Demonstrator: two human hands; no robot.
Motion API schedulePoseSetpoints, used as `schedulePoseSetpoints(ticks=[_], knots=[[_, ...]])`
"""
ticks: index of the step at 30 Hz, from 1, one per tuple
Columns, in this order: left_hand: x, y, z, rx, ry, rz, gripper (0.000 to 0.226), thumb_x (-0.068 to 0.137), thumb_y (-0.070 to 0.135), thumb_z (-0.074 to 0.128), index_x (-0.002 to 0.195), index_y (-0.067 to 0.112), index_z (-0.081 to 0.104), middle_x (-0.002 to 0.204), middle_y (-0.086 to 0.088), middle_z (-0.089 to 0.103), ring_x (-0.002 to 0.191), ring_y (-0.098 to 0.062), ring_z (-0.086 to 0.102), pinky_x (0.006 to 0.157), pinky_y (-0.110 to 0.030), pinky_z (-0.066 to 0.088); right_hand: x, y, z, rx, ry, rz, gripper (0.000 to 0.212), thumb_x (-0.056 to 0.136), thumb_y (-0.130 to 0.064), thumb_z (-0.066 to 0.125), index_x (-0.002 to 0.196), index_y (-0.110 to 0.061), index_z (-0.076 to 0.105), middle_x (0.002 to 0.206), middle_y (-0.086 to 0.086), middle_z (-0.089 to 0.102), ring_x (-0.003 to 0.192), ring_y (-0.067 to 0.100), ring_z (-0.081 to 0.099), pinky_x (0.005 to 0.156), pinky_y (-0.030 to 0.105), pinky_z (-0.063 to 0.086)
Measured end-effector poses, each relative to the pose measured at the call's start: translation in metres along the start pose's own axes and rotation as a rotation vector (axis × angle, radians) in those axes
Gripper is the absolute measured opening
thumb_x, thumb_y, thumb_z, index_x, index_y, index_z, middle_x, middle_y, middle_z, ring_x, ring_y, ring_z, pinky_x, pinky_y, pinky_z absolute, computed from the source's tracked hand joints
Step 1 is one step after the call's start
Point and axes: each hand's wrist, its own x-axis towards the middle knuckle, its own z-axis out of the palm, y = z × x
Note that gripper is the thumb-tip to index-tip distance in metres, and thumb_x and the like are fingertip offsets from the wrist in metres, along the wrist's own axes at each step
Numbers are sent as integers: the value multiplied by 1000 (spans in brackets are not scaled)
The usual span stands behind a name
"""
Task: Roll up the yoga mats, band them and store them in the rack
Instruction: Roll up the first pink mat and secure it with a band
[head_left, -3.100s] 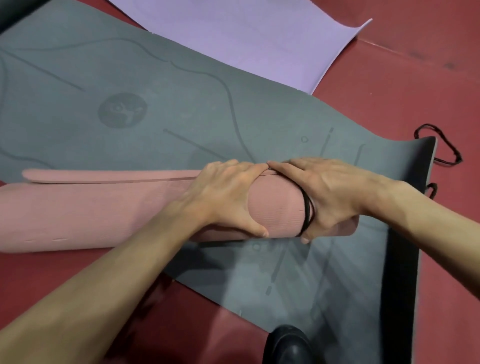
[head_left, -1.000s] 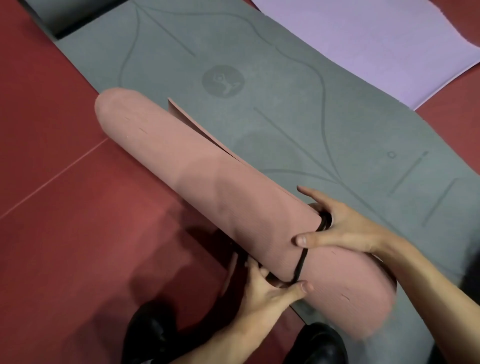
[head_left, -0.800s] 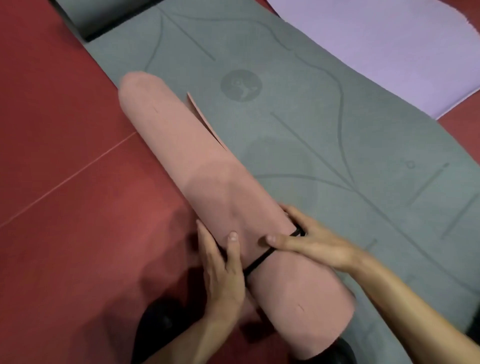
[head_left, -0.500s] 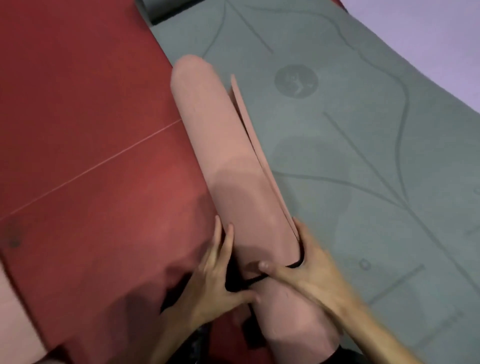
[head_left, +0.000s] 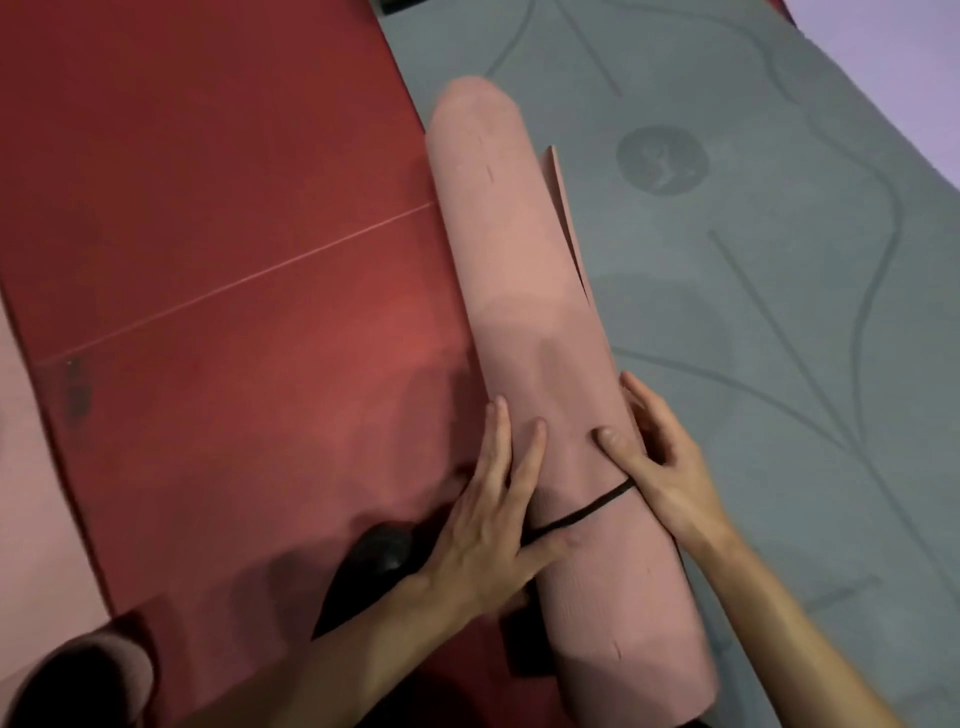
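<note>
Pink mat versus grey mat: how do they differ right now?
The pink mat is rolled up; the grey mat lies flat. The pink mat wears a black band; the grey mat has none. The grey mat bears printed lines and a round logo; the pink mat looks plain. Both are down at floor level.

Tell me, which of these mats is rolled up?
The pink mat, a roll with a black band round it. The grey mat and the lilac mat in the top right corner lie flat.
</note>
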Motion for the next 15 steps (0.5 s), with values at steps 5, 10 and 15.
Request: schedulePoseSetpoints(ticks=[5, 10, 15], knots=[[46, 9, 9, 167, 274, 114, 55, 109, 52, 41, 154, 22, 45, 165, -19, 34, 155, -39, 28, 115, -66, 37, -22, 8, -28, -97, -151, -59, 119, 64, -67, 87, 161, -29, 29, 162, -27, 35, 151, -2, 31, 120, 16, 27], [60, 19, 10, -3, 190, 154, 64, 105, 54, 47, 149, 9, 53, 166, -25, 28, 157, -46, 15, 118, -70, 30, -16, 10, -46, -43, -148, -25, 112, 59, -49, 94, 155, -34, 38, 153, -27, 48, 145, -1, 42, 114, 13, 35], [49, -5, -3, 93, -27, 329, 93, 92, 66, 59, 155, 1, 37, 166, -29, 20, 157, -48, 10, 124, -66, 20, -8, 12, -36, 30, 34, -23, 87, 66, -40, 91, 144, -26, 56, 141, -17, 64, 134, 7, 58, 106, 21, 47]])
